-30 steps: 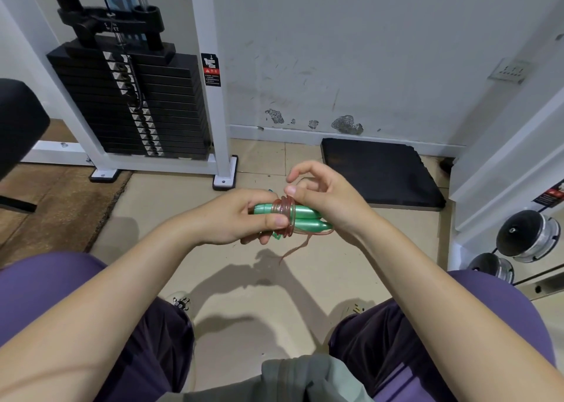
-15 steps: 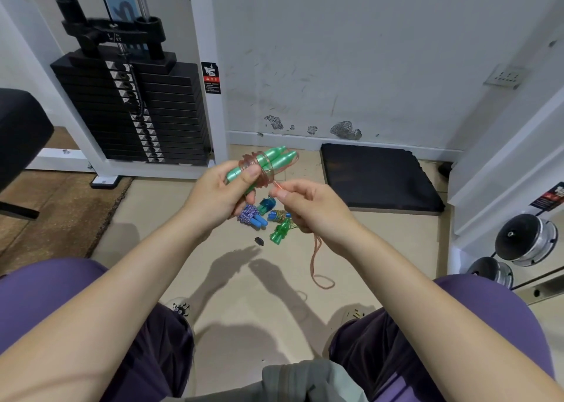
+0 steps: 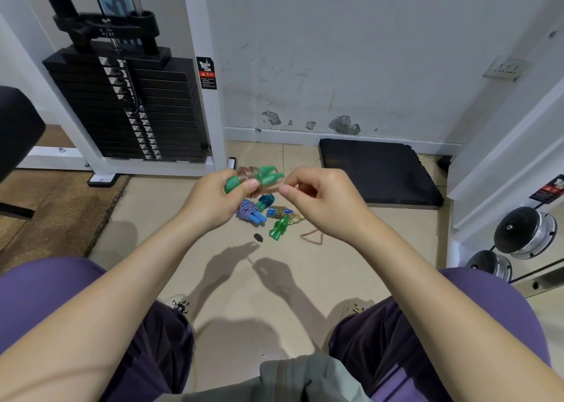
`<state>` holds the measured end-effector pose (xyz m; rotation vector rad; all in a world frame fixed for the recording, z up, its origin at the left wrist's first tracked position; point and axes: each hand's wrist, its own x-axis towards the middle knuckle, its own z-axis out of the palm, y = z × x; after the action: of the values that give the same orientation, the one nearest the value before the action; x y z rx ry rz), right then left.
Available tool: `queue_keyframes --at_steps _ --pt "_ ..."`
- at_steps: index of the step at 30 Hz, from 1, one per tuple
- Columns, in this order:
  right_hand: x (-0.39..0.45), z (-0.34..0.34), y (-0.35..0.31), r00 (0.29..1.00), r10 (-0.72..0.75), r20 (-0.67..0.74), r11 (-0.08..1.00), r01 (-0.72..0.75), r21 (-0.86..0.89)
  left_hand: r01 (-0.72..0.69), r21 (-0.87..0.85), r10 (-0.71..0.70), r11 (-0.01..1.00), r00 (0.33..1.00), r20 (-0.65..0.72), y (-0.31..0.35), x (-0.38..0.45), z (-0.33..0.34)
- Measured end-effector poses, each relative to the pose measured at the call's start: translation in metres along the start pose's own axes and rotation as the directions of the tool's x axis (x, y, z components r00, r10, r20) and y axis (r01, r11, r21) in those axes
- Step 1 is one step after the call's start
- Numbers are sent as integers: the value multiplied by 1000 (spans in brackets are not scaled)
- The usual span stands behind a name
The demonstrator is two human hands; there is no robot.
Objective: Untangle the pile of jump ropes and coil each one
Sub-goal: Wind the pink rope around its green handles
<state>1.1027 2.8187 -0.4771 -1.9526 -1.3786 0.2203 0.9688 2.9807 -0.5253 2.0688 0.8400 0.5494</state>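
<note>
Left hand (image 3: 213,200): curled tight round two smooth green plastic handles (image 3: 262,178), thumb pressed on the wraps
Right hand (image 3: 320,200): fingers bent in, thumb and first finger pinching the loose end of the thin see-through pinkish cord (image 3: 248,176)
Cord: shiny and bendy, wound in neat rings round the middle of the green handles, a short bit stretched across to the right hand
Cord tail (image 3: 312,237): small loop showing below the right hand, over the pale floor (image 3: 244,295)
Where held: up in the air between both hands, above the ropes on the floor
Striped rope (image 3: 246,215): purple and white woven cord, bundled up, with two round blue handles sticking out, lying on the floor
Teal handles (image 3: 265,201): shiny, see-through, just beside the striped bundle
Gold rope (image 3: 282,212): thin yellowish cord wrapped round blue handles, touching the others
Clear green handles (image 3: 278,230): bumpy, at the near edge of the pile
Small black bit (image 3: 258,237): near the pile, too small to tell
Black mat (image 3: 378,172): flat, dull, square, by the scuffed white wall
Weight stack (image 3: 128,111): flat black plates in a white frame, far left
Round silver weights (image 3: 523,230): shiny, on the right
</note>
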Motion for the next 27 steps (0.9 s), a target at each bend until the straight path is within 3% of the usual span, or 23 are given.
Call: queue_keyframes --at_steps 2,4,9,12,17,23,27 --pt "1 1 1 998 66 3 997 -66 26 50 -200 -64 979 996 -64 -1 2 -1" --pt "2 4 3 984 173 45 977 -177 116 85 -447 -136 890 987 -83 0 2 -1" --pt "-3 24 4 899 368 238 729 -437 526 47 -630 -159 776 980 -123 6 2 1" --pt "-1 23 6 896 398 196 579 -411 704 25 -646 -113 763 989 -95 5 5 -5" --pt "-4 28 11 862 487 140 535 -421 732 38 -617 -125 786 987 -98 4 4 0" --pt "1 31 10 839 540 68 557 -417 718 43 -609 -125 792 988 -93 7 1 5" --pt "4 29 10 816 565 127 407 -408 817 47 -604 -120 796 989 -82 6 0 6"
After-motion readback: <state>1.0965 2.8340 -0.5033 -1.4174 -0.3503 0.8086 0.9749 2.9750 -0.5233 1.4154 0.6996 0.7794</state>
